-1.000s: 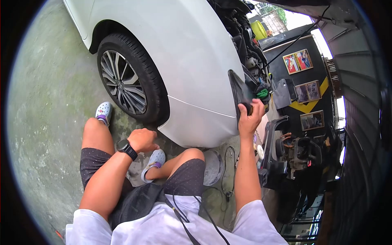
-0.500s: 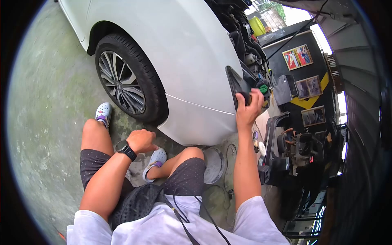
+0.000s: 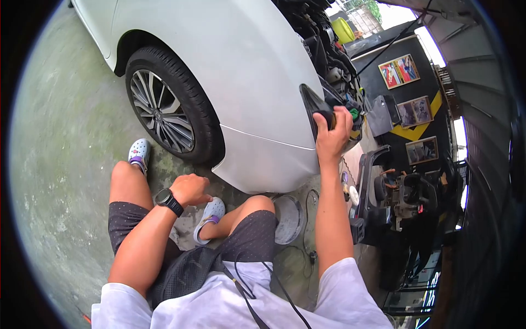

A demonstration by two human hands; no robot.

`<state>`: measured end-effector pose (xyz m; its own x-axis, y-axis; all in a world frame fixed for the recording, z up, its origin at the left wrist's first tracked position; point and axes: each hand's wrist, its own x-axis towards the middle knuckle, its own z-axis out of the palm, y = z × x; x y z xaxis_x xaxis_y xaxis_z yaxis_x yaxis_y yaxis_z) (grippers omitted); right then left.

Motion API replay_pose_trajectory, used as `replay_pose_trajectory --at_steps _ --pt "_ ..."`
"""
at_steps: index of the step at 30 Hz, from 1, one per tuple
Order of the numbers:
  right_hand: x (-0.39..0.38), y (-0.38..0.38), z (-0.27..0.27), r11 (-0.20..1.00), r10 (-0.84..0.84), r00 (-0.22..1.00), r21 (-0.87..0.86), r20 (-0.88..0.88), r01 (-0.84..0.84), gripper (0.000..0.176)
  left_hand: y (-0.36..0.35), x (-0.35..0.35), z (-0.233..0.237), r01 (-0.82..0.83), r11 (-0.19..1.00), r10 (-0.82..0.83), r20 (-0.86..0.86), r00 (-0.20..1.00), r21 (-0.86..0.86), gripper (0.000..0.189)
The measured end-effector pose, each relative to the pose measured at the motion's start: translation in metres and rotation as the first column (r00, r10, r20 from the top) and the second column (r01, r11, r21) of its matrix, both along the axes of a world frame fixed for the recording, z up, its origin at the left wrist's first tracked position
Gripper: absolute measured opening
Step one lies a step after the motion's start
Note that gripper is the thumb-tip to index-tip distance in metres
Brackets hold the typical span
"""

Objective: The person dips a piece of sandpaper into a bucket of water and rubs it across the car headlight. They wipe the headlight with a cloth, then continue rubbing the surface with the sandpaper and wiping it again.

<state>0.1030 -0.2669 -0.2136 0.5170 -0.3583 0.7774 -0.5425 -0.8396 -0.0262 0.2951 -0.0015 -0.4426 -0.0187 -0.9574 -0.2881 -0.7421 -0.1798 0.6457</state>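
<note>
A white car's front side panel fills the upper middle, with its wheel to the left. My right hand is wrapped round a small black object at the dark headlight area on the panel's front corner. Over my lap, below the wheel, my left hand is curled with a black watch on the wrist. Its fingers point down and nothing shows in them, though the palm is hidden.
The open engine bay lies beyond the panel. A round translucent basin and a cable are on the floor right of my knee. Dark vehicle parts and framed pictures are at the right.
My right hand and the black object have shifted slightly up along the headlight area. The view has moved a little; my left hand stays in place.
</note>
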Motion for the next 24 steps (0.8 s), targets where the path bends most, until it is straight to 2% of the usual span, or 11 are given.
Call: replay_pose_trajectory --at_steps 3,5,8,11,14,17,20,24 --pt "-0.01 0.002 0.001 0.998 0.018 1.0 0.053 0.012 -0.019 0.046 -0.001 -0.001 0.001 -0.011 1.0 0.011 -0.024 1.0 -0.01 0.058" --pt "-0.041 -0.004 -0.009 0.999 -0.047 0.995 0.007 -0.084 0.048 0.047 -0.003 0.001 0.004 -0.023 1.0 0.023 -0.013 1.0 -0.01 0.06" --pt "-0.067 -0.003 -0.024 0.991 -0.055 0.998 0.118 -0.011 0.056 0.044 -0.001 0.005 0.009 -0.045 0.999 0.045 -0.007 0.999 -0.006 0.06" --pt "-0.043 -0.009 -0.011 0.999 -0.019 0.998 0.033 -0.067 0.021 0.043 0.001 0.005 0.007 -0.041 0.999 0.041 -0.001 0.999 0.004 0.06" --pt "0.008 0.002 0.012 0.998 0.037 0.998 0.053 -0.055 -0.034 0.044 0.0 0.0 0.002 -0.006 1.0 0.006 0.007 1.0 0.008 0.059" --pt "-0.004 -0.001 0.006 1.0 0.003 0.998 0.012 -0.063 -0.003 0.045 -0.003 -0.001 0.003 -0.025 1.0 0.025 -0.004 1.0 0.002 0.059" --pt "-0.054 -0.008 -0.016 0.999 -0.038 0.994 -0.02 -0.101 0.036 0.047 -0.003 0.004 0.004 -0.055 0.998 0.054 -0.02 0.998 -0.031 0.059" --pt "-0.052 -0.002 -0.015 0.999 -0.021 0.998 0.034 -0.053 0.023 0.046 0.0 0.007 0.008 -0.05 0.999 0.05 -0.016 0.999 -0.015 0.058"
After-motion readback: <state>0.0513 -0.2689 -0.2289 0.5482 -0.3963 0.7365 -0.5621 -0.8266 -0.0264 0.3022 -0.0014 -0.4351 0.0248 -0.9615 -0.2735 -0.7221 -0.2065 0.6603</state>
